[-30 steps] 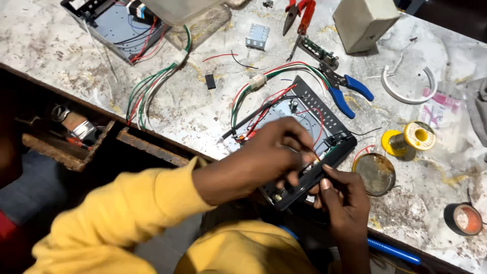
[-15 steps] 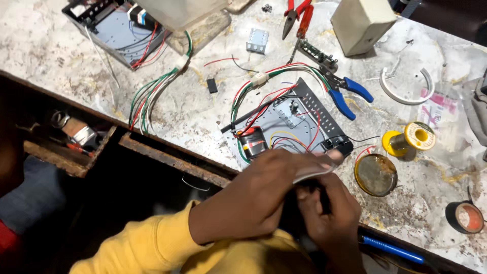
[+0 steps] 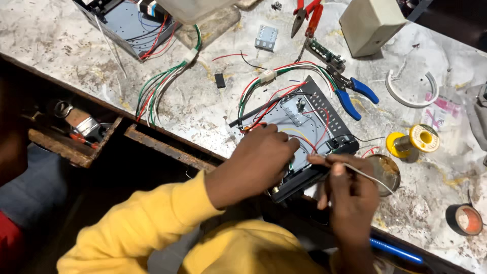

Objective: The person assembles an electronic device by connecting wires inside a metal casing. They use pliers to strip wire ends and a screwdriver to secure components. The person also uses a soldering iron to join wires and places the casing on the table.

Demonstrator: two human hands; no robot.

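Unit under work: an opened black electronics chassis (image 3: 304, 119) is being kept at the near edge of the stained workbench (image 3: 61, 56), its metal inner plate facing up and red, yellow and green wires lying across it.
Left hand: the left hand (image 3: 256, 165) is being rested on the near left part of the chassis, fingers curled down together against the unit; whether anything is being pinched beneath them cannot be told.
Right hand: the right hand (image 3: 350, 195) is being held just right of the chassis front edge, thumb and fingers pressed together on a thin pale wire (image 3: 368, 176).
Wire: it is being run from the fingertips rightward, over a round open tin (image 3: 385, 172).
Sleeve: a yellow sleeve (image 3: 142, 223) is being worn on the left arm.
Wire bundle: a white-plugged bundle (image 3: 276, 73) of red, green and white leads is being fed into the far side of the chassis.
Pliers, blue: blue-handled pliers (image 3: 352, 91) are lying just right of the chassis.
Pliers, red: red-handled pliers (image 3: 307, 15) are lying at the far edge.
Spool: a yellow spool (image 3: 413, 142) is lying right of the tin.
Tape: a dark tape roll (image 3: 464, 219) is lying at the far right, well apart from both hands.
Second unit: another open chassis (image 3: 127, 23) is lying at the far left.
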